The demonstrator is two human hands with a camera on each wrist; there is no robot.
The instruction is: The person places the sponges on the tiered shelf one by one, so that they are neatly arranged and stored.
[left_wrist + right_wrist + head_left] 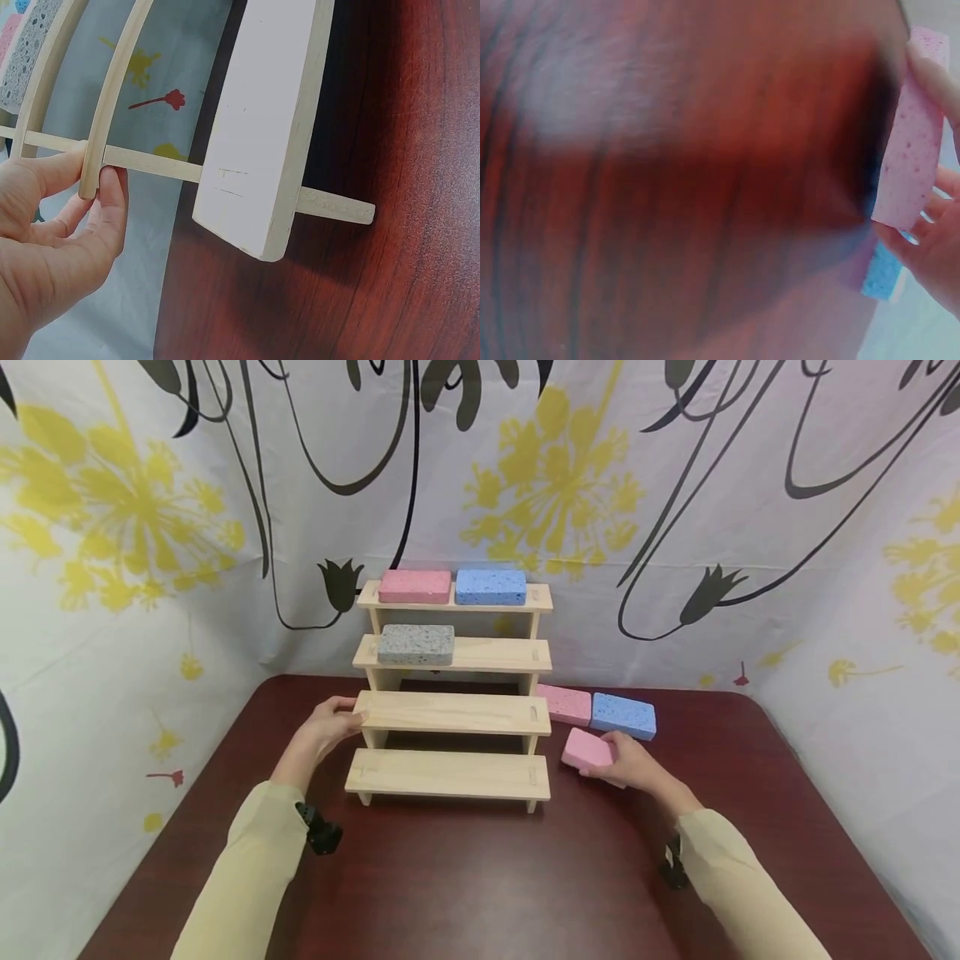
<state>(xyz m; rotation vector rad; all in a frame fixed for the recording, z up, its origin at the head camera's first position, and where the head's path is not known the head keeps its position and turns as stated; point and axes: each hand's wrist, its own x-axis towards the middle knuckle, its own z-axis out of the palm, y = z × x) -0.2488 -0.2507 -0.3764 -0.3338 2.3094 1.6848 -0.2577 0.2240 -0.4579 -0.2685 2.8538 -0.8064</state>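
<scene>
A wooden tiered rack with several steps stands on the dark red table. My left hand pinches the left end of the second step from the bottom, thumb on one face and fingers on the other in the left wrist view. On the right, my right hand grips a pink sponge by its edges, beside the rack's lower steps. Behind that hand lie another pink sponge and a blue sponge, end to end. The rack's right side partly hides the pink one.
On the rack's top step sit a pink sponge and a blue sponge, side by side. A grey speckled sponge rests on the left of the step below. Patterned cloth hangs behind and along both sides of the table.
</scene>
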